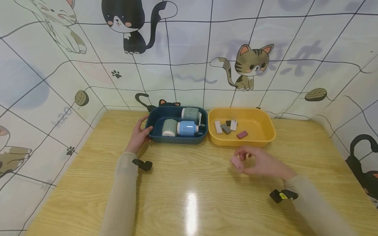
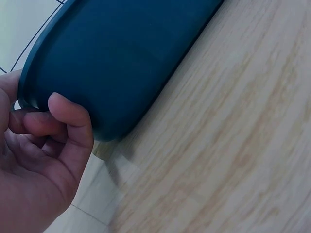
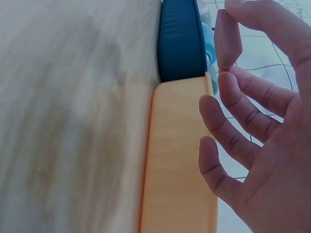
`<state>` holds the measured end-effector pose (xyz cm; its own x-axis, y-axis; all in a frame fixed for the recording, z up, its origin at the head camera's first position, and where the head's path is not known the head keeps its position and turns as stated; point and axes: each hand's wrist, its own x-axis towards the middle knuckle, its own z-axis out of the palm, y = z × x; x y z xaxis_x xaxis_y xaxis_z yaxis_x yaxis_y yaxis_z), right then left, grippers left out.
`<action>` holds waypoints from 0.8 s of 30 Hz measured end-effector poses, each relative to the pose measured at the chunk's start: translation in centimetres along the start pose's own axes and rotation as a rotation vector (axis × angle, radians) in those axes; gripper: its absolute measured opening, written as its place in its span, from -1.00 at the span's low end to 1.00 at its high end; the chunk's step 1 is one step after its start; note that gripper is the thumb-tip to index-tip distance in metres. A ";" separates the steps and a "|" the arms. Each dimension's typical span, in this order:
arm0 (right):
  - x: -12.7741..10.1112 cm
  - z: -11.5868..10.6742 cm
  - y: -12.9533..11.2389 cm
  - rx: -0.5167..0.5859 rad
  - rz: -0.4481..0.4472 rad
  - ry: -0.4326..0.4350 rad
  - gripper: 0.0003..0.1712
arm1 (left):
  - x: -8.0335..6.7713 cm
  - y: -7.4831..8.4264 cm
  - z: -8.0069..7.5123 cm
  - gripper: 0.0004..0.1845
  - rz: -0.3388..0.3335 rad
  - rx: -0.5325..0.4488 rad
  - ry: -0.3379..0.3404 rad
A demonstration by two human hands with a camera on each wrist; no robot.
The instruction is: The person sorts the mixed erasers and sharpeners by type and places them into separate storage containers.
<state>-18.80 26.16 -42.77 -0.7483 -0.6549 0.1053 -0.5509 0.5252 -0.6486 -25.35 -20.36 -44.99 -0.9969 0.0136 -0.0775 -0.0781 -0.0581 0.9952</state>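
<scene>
My left hand [image 1: 138, 135] grips the left end of a dark blue bin [image 1: 177, 140], its thumb over the rim; the left wrist view shows fingers curled against the bin's outer wall [image 2: 131, 58]. Several green and blue cylindrical things lie in this bin, among them a blue one [image 1: 186, 128] with a white end; some have crank-like parts. Over the table in front of the yellow bin, my right hand [image 1: 262, 163] pinches a pink eraser [image 1: 236, 162] between thumb and fingertips. The right wrist view shows the eraser [image 3: 227, 40] as a slanted block, its other fingers loosely bent.
The yellow bin [image 1: 265, 141] stands right beside the blue one at the back of the wooden table [image 1: 165, 183]. Several small blocks lie inside it: white, grey, black and a dark pink one [image 1: 242, 134]. A cat-print cloth [image 1: 189, 49] rises behind and at both sides.
</scene>
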 end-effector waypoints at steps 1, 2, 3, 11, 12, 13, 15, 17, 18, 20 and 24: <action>0.2 -0.2 0.0 -0.003 -0.003 0.008 -0.49 | 0.0 0.0 0.0 -0.34 0.000 -0.002 0.001; 0.3 -0.4 0.1 -0.007 -0.007 0.013 -0.50 | 0.0 0.0 0.0 -0.34 0.000 -0.004 0.002; 0.5 -0.6 0.2 -0.006 -0.013 0.016 -0.51 | 0.0 0.0 0.0 -0.34 0.000 -0.008 0.003; 1.6 -1.8 1.0 0.002 0.022 0.036 -0.54 | -0.1 0.1 0.1 -0.35 -0.005 0.011 0.011; 1.8 -2.0 1.2 0.009 0.021 0.039 -0.54 | -0.1 0.1 0.1 -0.35 -0.005 0.015 0.012; 1.9 -2.2 1.2 0.020 0.025 0.039 -0.54 | -0.1 0.1 0.1 -0.35 -0.004 0.018 0.013; 2.2 -2.5 1.3 0.034 0.030 0.037 -0.53 | -0.1 0.1 0.1 -0.35 -0.001 0.017 0.008; 2.5 -2.8 1.3 0.057 0.044 0.030 -0.53 | 0.0 0.1 0.1 -0.34 0.004 0.016 0.001; 2.6 -3.0 1.3 0.064 0.050 0.024 -0.53 | 0.0 0.1 0.1 -0.34 0.005 0.014 -0.001; 2.8 -3.3 1.3 0.077 0.055 0.017 -0.53 | 0.0 0.1 0.1 -0.34 0.005 0.012 -0.003; 3.4 -3.8 1.5 0.105 0.051 0.014 -0.56 | 0.0 0.0 0.0 -0.34 0.002 0.006 -0.002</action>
<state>-23.60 26.75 -40.53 -0.7798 -0.6209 0.0801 -0.4708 0.4974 -0.7287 -25.35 -20.33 -44.95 -0.9970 0.0158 -0.0756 -0.0763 -0.0524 0.9957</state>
